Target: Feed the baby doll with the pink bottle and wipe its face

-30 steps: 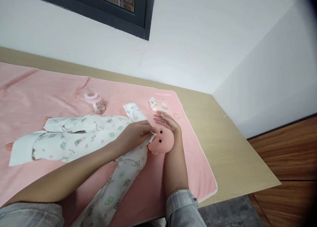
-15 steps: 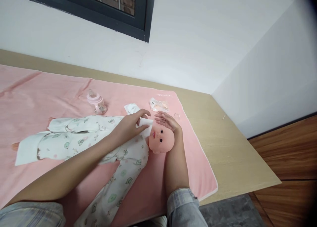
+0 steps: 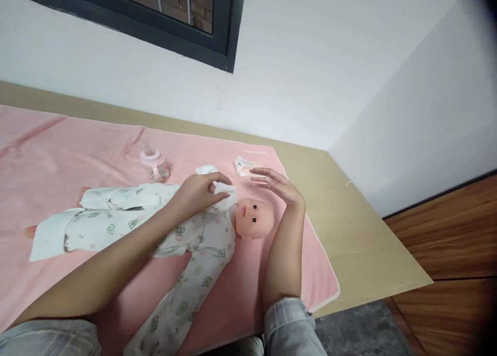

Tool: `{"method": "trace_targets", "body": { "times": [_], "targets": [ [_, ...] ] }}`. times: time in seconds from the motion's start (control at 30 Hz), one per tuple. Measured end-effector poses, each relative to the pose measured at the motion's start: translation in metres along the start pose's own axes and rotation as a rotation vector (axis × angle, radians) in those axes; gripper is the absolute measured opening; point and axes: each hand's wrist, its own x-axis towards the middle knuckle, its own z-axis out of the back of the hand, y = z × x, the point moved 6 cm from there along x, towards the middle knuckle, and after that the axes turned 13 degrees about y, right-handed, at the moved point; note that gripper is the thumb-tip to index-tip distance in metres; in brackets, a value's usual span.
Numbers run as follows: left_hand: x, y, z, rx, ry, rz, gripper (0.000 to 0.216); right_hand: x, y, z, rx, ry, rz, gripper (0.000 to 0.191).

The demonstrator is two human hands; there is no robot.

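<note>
Pink terry blanket [image 3: 58, 154] covers most of the pale wooden counter [image 3: 349, 231], and a baby doll [image 3: 252, 218] lies on it on its back, head towards the right and feet towards the left. The doll wears a white romper [image 3: 194, 237] printed with small green and grey figures; one sleeve trails down towards the near edge of the blanket. The left hand [image 3: 198, 190] reaches across the doll's chest and pinches a small white cloth [image 3: 225, 189] between thumb and fingers, holding it at the romper's collar, just beside the doll's chin. The right hand [image 3: 277, 185] hovers above and behind the doll's head with its fingers spread and slightly curved, palm facing the doll and touching nothing. A pink baby bottle [image 3: 154, 164] stands upright on the blanket behind the doll's body, near a small folded white piece [image 3: 205, 169]. A clear packet [image 3: 245, 165] with something orange inside lies near the blanket's far right corner, just beyond the right hand's fingertips. A dark window frame [image 3: 229, 29] sits in the white wall behind the counter.
</note>
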Motion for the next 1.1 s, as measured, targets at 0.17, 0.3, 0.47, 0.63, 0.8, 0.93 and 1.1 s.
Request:
{"method": "trace_targets", "body": {
  "times": [0.17,0.3,0.47,0.63,0.8,0.93,1.1],
  "targets": [
    [-0.002,0.0,0.001,0.025,-0.016,-0.021,0.024,0.007,0.043,-0.05,-0.248,0.218,-0.081,0.034],
    [-0.004,-0.001,0.0,0.05,-0.025,-0.053,0.024,0.013,0.049,-0.065,-0.361,0.203,-0.153,0.031],
    [-0.003,-0.001,-0.004,0.086,-0.018,-0.053,0.025,0.016,0.045,-0.065,-0.416,0.168,-0.211,0.029],
    [-0.004,-0.003,-0.003,0.099,-0.035,-0.062,0.025,0.018,0.047,-0.066,-0.465,0.124,-0.222,0.028],
    [-0.008,-0.001,0.014,-0.031,-0.035,-0.054,0.04,0.019,0.048,-0.052,-0.44,-0.052,-0.153,0.028],
    [-0.02,0.003,0.05,-0.121,-0.149,-0.043,0.031,0.012,0.034,-0.019,-0.363,-0.385,-0.188,0.027],
    [-0.045,0.021,0.099,-0.18,-0.362,-0.028,0.024,-0.001,0.005,0.028,-0.318,-0.713,-0.205,0.027]
  ]
}}
